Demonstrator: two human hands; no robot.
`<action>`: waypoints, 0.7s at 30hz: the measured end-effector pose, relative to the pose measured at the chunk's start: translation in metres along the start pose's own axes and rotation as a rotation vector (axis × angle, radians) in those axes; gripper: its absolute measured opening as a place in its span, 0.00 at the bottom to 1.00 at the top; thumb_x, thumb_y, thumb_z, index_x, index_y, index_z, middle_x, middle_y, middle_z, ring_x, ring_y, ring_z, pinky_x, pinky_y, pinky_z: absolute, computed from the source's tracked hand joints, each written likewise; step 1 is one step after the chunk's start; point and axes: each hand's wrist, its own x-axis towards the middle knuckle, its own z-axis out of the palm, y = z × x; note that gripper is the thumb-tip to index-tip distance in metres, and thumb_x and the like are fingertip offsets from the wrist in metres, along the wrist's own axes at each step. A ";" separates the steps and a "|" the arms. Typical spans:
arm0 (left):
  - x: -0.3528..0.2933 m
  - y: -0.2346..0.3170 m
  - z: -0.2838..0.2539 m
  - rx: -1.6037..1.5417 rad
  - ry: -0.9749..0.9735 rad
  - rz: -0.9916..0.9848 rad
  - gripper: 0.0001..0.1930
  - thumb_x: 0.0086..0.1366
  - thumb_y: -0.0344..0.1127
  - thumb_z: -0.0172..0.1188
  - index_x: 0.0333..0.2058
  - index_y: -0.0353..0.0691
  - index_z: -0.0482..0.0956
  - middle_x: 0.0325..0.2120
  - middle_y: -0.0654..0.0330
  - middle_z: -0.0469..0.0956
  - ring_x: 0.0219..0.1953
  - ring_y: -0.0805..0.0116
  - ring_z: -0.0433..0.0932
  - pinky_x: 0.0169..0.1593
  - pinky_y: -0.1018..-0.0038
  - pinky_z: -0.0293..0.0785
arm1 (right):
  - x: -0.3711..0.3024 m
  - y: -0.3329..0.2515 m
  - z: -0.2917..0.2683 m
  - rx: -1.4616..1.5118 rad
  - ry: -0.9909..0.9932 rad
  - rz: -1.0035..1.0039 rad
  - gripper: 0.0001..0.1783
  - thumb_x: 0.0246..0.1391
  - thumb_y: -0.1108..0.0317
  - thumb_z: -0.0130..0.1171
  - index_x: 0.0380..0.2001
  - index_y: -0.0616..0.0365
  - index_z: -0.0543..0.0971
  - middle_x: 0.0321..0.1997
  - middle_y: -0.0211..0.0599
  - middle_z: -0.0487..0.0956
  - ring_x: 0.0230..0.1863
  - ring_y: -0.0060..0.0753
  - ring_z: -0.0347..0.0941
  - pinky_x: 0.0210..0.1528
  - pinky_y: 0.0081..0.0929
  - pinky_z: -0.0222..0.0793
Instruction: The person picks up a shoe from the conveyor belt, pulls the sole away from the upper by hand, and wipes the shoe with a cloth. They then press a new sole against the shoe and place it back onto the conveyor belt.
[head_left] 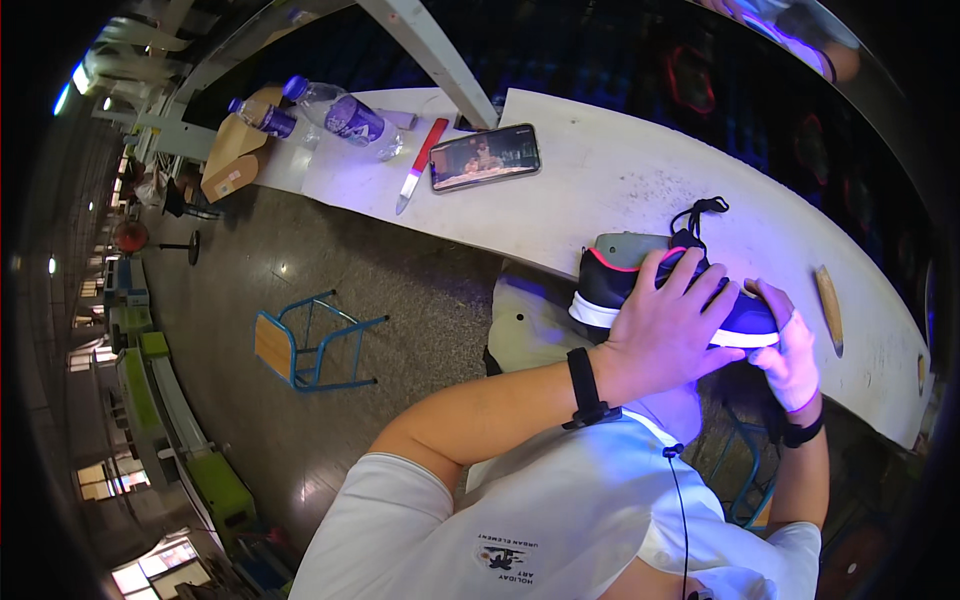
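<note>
A dark sneaker (606, 282) with a white sole, pink-red collar trim and black laces lies sideways over the near edge of the white bench, toe to the right. A grey-green shoe last (630, 243) fills its opening. My left hand (665, 325) is wrapped across the shoe's middle, fingers bent over the upper and thumb near the sole. At the toe, my right hand (793, 360) grips the front end, thumb by the white sole. Violet light falls on both hands and the toe. The shoe's far side is hidden.
On the white bench (580, 180) lie a phone (485, 158), a red-handled blade tool (422, 165) and a tan stick-like piece (829, 310). Two plastic bottles (350, 118) and a cardboard box (232, 155) sit at the far left. A blue-framed stool (312, 345) stands on the floor.
</note>
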 end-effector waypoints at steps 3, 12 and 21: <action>0.003 -0.001 -0.003 -0.014 0.008 0.014 0.35 0.60 0.63 0.69 0.56 0.41 0.81 0.55 0.54 0.79 0.63 0.46 0.72 0.67 0.46 0.61 | 0.003 -0.005 0.004 -0.013 0.049 -0.020 0.51 0.58 0.27 0.60 0.64 0.65 0.75 0.57 0.52 0.82 0.59 0.54 0.80 0.62 0.40 0.74; 0.012 -0.029 -0.009 -0.263 -0.014 0.046 0.26 0.61 0.58 0.70 0.48 0.43 0.85 0.46 0.59 0.85 0.57 0.55 0.78 0.67 0.50 0.65 | 0.006 -0.041 0.019 -0.057 0.020 0.187 0.41 0.45 0.54 0.79 0.60 0.63 0.79 0.47 0.50 0.86 0.49 0.45 0.86 0.55 0.36 0.79; -0.065 -0.044 -0.068 -0.326 0.243 0.207 0.19 0.58 0.36 0.74 0.48 0.42 0.85 0.46 0.58 0.86 0.49 0.54 0.83 0.57 0.54 0.78 | -0.029 -0.086 -0.031 1.139 0.960 0.287 0.32 0.75 0.47 0.55 0.70 0.57 0.71 0.64 0.43 0.79 0.57 0.35 0.80 0.60 0.32 0.78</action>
